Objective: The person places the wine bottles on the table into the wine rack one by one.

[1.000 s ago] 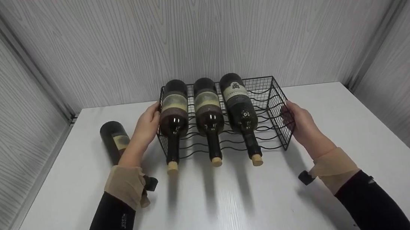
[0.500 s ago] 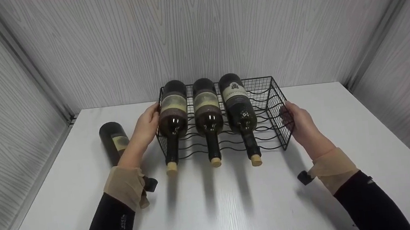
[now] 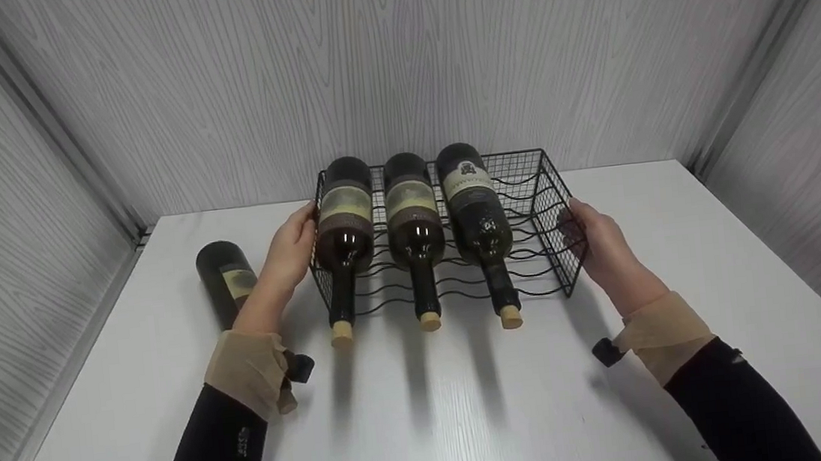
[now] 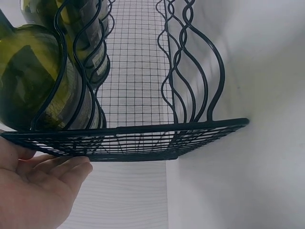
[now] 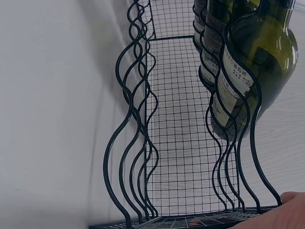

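Observation:
A black wire wine rack [image 3: 560,235] lies across the white table, with three corked bottles resting on its wavy bars. The left bottle [image 3: 347,240] and middle bottle [image 3: 415,234] have pale yellow labels. A darker right bottle [image 3: 480,224] bears a white label. My left hand [image 3: 292,248] holds the rack's left side; in the left wrist view its fingers [image 4: 57,171] lie against the mesh outside. At the opposite end my right hand [image 3: 605,242] grips the right side, thumb at the rim and fingers partly seen through the mesh.
Another bottle [image 3: 222,282] lies on the table at the left, partly hidden under my left forearm, its cork end [image 3: 287,402] showing past the wrist. Grained panels [image 3: 401,58] enclose the white table [image 3: 428,417] at the back and both sides.
Both hands stay on the rack's sides. The whole scene sits a few pixels higher and slightly farther left in view; rack and bottles keep their places relative to the hands.

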`<state>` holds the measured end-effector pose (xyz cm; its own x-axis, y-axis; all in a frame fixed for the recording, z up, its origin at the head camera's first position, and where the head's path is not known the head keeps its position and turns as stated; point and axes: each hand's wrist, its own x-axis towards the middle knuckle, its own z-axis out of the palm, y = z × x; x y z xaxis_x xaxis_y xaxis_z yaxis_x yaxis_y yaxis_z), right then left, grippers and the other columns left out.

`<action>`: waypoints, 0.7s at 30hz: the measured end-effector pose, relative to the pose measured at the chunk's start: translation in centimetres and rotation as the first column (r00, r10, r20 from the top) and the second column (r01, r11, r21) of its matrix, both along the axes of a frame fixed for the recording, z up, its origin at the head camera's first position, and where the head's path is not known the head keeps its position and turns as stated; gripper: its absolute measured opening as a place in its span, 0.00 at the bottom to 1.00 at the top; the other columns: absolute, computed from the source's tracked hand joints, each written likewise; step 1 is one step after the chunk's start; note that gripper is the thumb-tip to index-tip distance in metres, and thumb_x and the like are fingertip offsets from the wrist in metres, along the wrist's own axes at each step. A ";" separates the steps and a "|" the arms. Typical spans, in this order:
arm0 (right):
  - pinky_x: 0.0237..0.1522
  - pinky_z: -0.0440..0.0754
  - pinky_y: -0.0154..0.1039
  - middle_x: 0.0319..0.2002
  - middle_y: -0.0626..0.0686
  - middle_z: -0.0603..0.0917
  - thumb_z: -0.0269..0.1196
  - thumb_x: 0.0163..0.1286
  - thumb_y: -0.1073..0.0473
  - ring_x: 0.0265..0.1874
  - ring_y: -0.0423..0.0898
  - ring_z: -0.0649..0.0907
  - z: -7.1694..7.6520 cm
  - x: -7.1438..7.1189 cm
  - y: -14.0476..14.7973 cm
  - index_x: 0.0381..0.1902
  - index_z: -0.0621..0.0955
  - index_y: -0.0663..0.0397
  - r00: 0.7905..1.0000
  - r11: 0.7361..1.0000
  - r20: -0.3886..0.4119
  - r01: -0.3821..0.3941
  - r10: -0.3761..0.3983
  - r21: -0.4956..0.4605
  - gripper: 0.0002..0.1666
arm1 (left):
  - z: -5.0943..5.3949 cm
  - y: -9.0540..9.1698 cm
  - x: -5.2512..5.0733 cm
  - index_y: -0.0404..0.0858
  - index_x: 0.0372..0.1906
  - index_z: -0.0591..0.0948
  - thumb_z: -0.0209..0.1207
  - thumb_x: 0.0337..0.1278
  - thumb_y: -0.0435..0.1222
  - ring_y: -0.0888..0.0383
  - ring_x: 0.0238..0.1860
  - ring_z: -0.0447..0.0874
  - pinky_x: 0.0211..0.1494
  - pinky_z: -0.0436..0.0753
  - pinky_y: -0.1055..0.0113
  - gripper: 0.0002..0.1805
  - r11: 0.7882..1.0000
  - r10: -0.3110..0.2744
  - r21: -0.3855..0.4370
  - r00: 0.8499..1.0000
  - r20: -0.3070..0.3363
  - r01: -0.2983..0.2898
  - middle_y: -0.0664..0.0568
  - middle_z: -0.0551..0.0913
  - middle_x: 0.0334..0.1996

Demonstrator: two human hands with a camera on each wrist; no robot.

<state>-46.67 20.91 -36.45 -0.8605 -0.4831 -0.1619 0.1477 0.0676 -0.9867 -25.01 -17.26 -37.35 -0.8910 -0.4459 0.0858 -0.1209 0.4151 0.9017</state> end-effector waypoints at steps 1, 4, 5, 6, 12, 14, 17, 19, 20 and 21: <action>0.49 0.72 0.33 0.36 0.40 0.73 0.40 0.89 0.45 0.39 0.39 0.68 0.0 0.0 0.0 0.43 0.72 0.48 1.000 1.000 -0.003 -0.001 0.001 -0.001 0.19 | 0.0 0.0 0.0 0.28 0.83 0.54 0.35 0.87 0.35 0.40 0.86 0.52 0.90 0.53 0.49 0.30 1.000 0.002 0.004 1.000 -0.005 -0.002 0.34 0.58 0.83; 0.48 0.72 0.31 0.35 0.39 0.74 0.41 0.89 0.45 0.39 0.39 0.70 0.0 -0.1 0.0 0.43 0.73 0.48 1.000 1.000 -0.001 -0.002 0.002 -0.006 0.20 | -0.1 -0.2 0.0 0.29 0.83 0.56 0.36 0.88 0.36 0.41 0.86 0.54 0.90 0.55 0.50 0.29 1.000 0.006 0.009 1.000 -0.013 -0.006 0.34 0.59 0.83; 0.47 0.72 0.31 0.35 0.39 0.74 0.41 0.89 0.45 0.38 0.39 0.70 0.0 -0.1 0.0 0.43 0.73 0.48 1.000 1.000 0.002 -0.002 0.003 -0.007 0.20 | -0.1 -0.2 0.0 0.29 0.83 0.57 0.37 0.88 0.37 0.41 0.86 0.54 0.90 0.55 0.50 0.29 1.000 0.011 0.005 1.000 -0.008 -0.011 0.35 0.60 0.83; 0.46 0.72 0.30 0.34 0.39 0.75 0.41 0.89 0.45 0.38 0.39 0.70 0.0 -0.1 0.0 0.42 0.73 0.48 1.000 1.000 0.007 -0.001 0.001 -0.011 0.20 | -0.1 -0.3 0.0 0.30 0.83 0.57 0.37 0.88 0.38 0.42 0.85 0.55 0.90 0.56 0.50 0.29 1.000 0.016 0.002 1.000 -0.002 -0.016 0.35 0.61 0.83; 0.45 0.72 0.32 0.31 0.39 0.75 0.42 0.89 0.47 0.35 0.39 0.70 0.0 0.1 -0.1 0.40 0.75 0.48 1.000 0.999 0.023 0.013 -0.012 -0.033 0.21 | 0.5 -0.6 0.9 0.29 0.83 0.58 0.37 0.89 0.43 0.41 0.85 0.56 0.89 0.57 0.50 0.31 0.999 0.044 -0.017 0.999 0.011 -0.044 0.36 0.62 0.82; 0.46 0.72 0.32 0.31 0.40 0.75 0.42 0.90 0.47 0.36 0.39 0.70 0.1 0.1 -0.1 0.40 0.74 0.49 1.000 0.999 0.021 0.015 -0.014 -0.032 0.21 | 0.8 -1.0 1.3 0.28 0.83 0.58 0.37 0.89 0.43 0.40 0.85 0.55 0.90 0.56 0.50 0.31 0.998 0.053 -0.024 0.999 0.001 -0.053 0.35 0.61 0.83; 0.49 0.73 0.33 0.33 0.39 0.75 0.41 0.90 0.46 0.37 0.38 0.71 0.2 0.1 -0.1 0.41 0.74 0.48 1.000 1.000 0.020 0.012 -0.011 -0.028 0.20 | 1.3 -1.6 2.0 0.27 0.83 0.57 0.37 0.89 0.43 0.40 0.85 0.54 0.90 0.56 0.50 0.32 0.996 0.074 -0.043 0.997 -0.014 -0.075 0.35 0.60 0.83; 0.50 0.73 0.32 0.34 0.39 0.76 0.41 0.90 0.45 0.38 0.38 0.71 0.3 0.2 0.0 0.42 0.74 0.48 1.000 1.000 0.012 0.012 -0.012 -0.015 0.20 | 1.6 -2.1 2.4 0.28 0.83 0.56 0.37 0.88 0.44 0.39 0.85 0.55 0.89 0.56 0.49 0.33 0.994 0.091 -0.051 0.996 -0.019 -0.092 0.35 0.60 0.83; 0.50 0.73 0.32 0.34 0.39 0.76 0.41 0.90 0.45 0.38 0.38 0.72 0.3 0.2 0.0 0.43 0.74 0.48 1.000 1.000 0.012 0.012 -0.012 -0.014 0.20 | 1.7 -2.3 2.7 0.28 0.83 0.55 0.38 0.88 0.44 0.39 0.85 0.55 0.89 0.57 0.49 0.33 0.994 0.099 -0.052 0.995 -0.021 -0.100 0.35 0.60 0.83; 0.50 0.73 0.32 0.34 0.39 0.76 0.41 0.90 0.45 0.38 0.38 0.72 0.3 0.2 0.0 0.43 0.74 0.48 1.000 1.000 0.009 0.013 -0.013 -0.010 0.20 | 1.8 -2.6 2.9 0.29 0.84 0.55 0.38 0.87 0.45 0.39 0.85 0.55 0.89 0.57 0.48 0.34 0.993 0.107 -0.053 0.994 -0.019 -0.108 0.35 0.59 0.83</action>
